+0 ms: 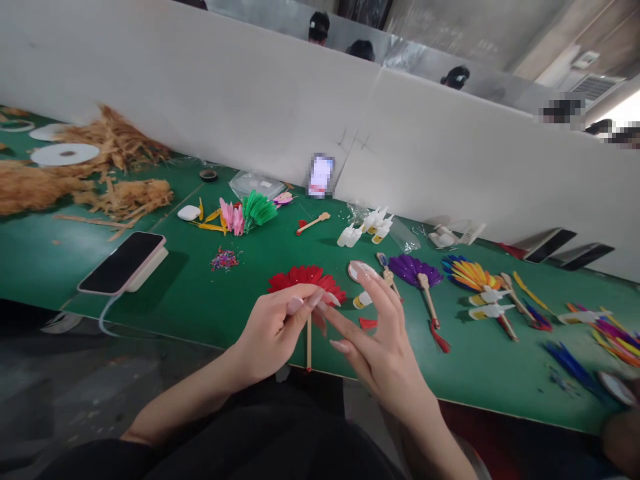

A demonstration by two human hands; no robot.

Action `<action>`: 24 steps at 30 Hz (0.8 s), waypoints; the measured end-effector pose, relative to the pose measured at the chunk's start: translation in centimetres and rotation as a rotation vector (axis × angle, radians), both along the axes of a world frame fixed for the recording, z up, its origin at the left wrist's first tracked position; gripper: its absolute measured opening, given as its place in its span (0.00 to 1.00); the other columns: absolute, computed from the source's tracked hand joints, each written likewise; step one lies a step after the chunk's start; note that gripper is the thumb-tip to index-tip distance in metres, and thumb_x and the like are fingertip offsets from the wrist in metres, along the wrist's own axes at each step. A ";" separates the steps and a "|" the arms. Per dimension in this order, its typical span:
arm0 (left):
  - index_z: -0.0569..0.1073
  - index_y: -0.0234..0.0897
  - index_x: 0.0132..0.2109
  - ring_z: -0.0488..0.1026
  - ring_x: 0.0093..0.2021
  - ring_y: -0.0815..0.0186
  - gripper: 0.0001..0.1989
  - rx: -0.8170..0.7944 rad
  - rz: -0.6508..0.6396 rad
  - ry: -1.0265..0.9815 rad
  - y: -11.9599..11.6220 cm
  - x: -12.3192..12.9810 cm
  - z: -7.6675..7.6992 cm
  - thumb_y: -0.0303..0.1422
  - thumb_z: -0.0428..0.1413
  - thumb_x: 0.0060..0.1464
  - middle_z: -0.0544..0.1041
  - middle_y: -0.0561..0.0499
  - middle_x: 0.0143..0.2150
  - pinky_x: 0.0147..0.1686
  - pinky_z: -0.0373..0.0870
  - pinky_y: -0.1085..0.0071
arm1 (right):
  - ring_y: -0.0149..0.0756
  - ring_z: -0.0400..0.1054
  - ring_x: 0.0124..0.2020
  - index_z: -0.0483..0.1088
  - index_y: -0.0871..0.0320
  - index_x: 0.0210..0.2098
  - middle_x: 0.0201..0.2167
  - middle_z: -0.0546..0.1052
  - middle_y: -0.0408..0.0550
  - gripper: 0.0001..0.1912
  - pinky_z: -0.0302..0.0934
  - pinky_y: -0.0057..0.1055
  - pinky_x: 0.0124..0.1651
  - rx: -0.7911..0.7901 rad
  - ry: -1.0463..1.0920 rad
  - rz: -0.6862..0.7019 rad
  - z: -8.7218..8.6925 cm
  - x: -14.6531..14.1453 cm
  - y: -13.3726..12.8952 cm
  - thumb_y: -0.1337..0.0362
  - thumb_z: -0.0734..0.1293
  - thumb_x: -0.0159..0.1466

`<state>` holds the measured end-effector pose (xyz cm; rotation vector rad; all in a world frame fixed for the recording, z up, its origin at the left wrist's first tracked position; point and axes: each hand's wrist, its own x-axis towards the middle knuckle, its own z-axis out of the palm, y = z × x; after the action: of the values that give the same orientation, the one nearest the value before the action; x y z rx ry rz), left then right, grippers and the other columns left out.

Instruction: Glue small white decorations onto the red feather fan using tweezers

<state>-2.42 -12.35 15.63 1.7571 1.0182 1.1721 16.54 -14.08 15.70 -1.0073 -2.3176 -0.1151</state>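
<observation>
A red feather fan is at the front edge of the table, its thin wooden handle pointing toward me. My left hand is over the fan and hides part of it; thumb and forefinger are pinched together. Whatever is between those fingertips is too small to make out. My right hand has its fingers apart, one fingertip meeting the left fingertips. Behind the right fingers are a round white-rimmed item, partly covered, and a small glue bottle. A red tassel lies beside the right hand.
Purple and yellow-blue feather fans lie to the right, with glue bottles on and near them. Green feathers, a sequin pile and a phone are left. A white partition stands behind.
</observation>
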 end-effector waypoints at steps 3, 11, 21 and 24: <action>0.79 0.37 0.43 0.79 0.35 0.68 0.12 0.025 0.011 0.027 -0.3 -0.2 0.1 0.32 0.50 0.64 0.82 0.51 0.33 0.37 0.75 0.78 | 0.56 0.46 0.70 0.66 0.50 0.60 0.70 0.46 0.52 0.20 0.47 0.59 0.67 0.007 0.008 -0.007 0.3 -0.1 -0.6 0.64 0.56 0.71; 0.77 0.37 0.45 0.79 0.40 0.71 0.11 0.071 -0.104 -0.041 0.5 -0.2 0.5 0.30 0.49 0.66 0.82 0.50 0.43 0.40 0.73 0.81 | 0.53 0.45 0.70 0.70 0.57 0.55 0.67 0.50 0.58 0.17 0.49 0.54 0.67 0.090 0.051 0.002 1.2 -0.3 -0.5 0.66 0.57 0.71; 0.77 0.42 0.47 0.74 0.30 0.75 0.13 0.046 -0.159 -0.108 3.9 0.6 1.2 0.34 0.48 0.67 0.78 0.55 0.32 0.30 0.71 0.82 | 0.46 0.45 0.71 0.73 0.56 0.53 0.71 0.47 0.48 0.16 0.41 0.47 0.71 0.276 0.102 -0.068 1.2 0.0 2.2 0.68 0.60 0.69; 0.77 0.46 0.47 0.74 0.31 0.76 0.12 0.093 -0.151 -0.113 5.0 0.8 1.2 0.33 0.48 0.67 0.78 0.57 0.33 0.33 0.71 0.83 | 0.49 0.46 0.71 0.73 0.54 0.53 0.72 0.47 0.44 0.16 0.44 0.53 0.70 0.291 0.181 -0.060 0.8 0.0 3.6 0.67 0.60 0.69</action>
<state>-1.57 -7.31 16.85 1.7843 0.7617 1.2242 16.54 -10.52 16.51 -0.8994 -2.0366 -0.3594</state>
